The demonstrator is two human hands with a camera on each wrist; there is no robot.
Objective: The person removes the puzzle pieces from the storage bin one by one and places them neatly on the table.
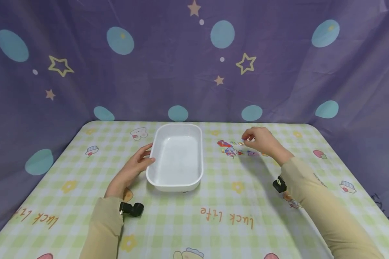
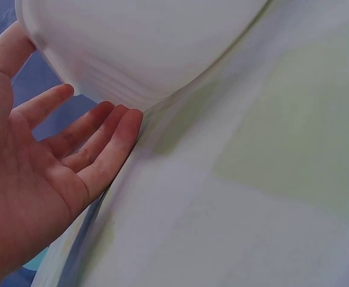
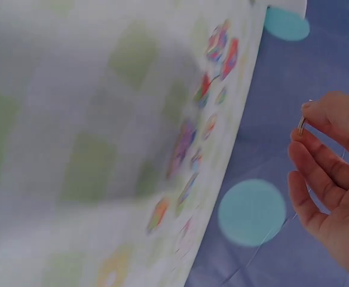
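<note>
A deep white rectangular plastic tray (image 1: 178, 158) stands on the table with nothing inside. My left hand (image 1: 135, 167) holds its left side, thumb over the rim and fingers against the outer wall; the left wrist view shows those fingertips (image 2: 132, 116) by the lower edge. To the right, my right hand (image 1: 262, 140) is raised over a group of small colourful flat pieces (image 1: 231, 151). Between thumb and index finger it pinches a small thin piece (image 3: 301, 124), seen edge-on, so its picture is hidden. More bright pieces (image 3: 183, 146) appear blurred in the right wrist view.
A green-and-white checked cloth (image 1: 220, 198) with printed flowers, cakes and lettering covers the table. Behind it hangs a purple curtain (image 1: 168, 72) with stars and blue ovals. Black wrist cameras (image 1: 131, 209) sit at both sleeves.
</note>
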